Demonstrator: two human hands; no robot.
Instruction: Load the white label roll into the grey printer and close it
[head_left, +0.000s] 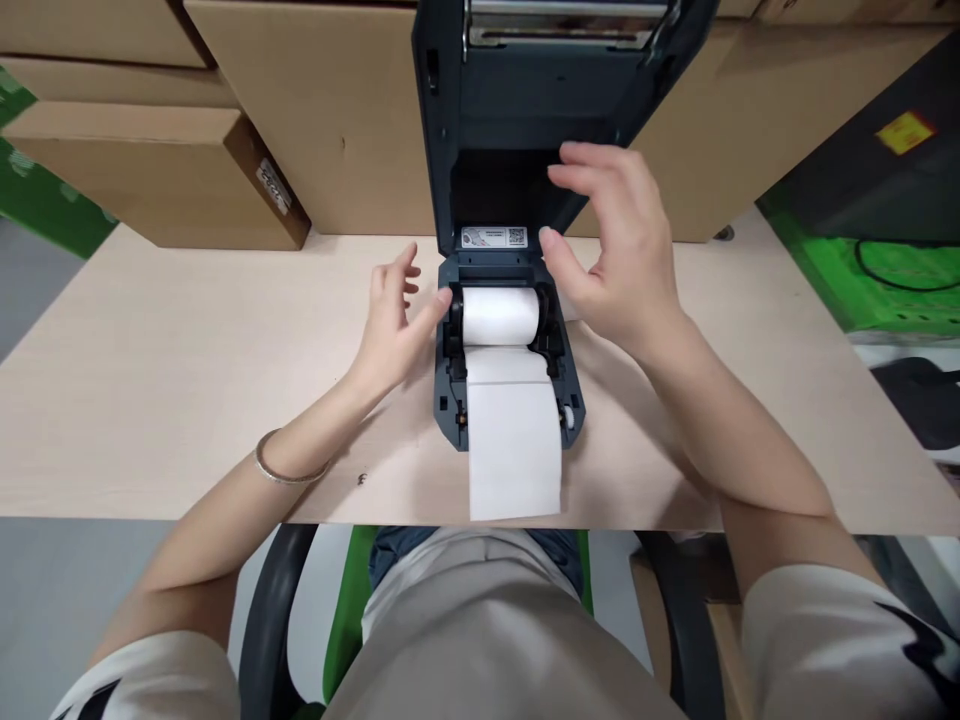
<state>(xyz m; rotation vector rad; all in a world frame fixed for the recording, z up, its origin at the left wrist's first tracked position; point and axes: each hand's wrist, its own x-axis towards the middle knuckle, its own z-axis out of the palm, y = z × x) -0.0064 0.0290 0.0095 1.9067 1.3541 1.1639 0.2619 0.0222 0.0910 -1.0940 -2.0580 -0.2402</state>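
A dark label printer (450, 400) sits on the pale wooden table (150, 380) with its lid (510, 90) raised upright. A white paper roll (500, 315) lies in its bay, and a white paper strip (514, 450) runs forward over the table's front edge. My left hand (394, 325) is open beside the printer's left side, thumb touching the roll holder. My right hand (619, 255) hovers open at the printer's right, fingers spread near the lid, holding nothing.
Several cardboard boxes (172, 175) stand along the back of the table. A green crate (885, 280) with a black cable sits at the right. A bracelet (281, 470) is on my left wrist. I am seated in a chair with black armrests (274, 620).
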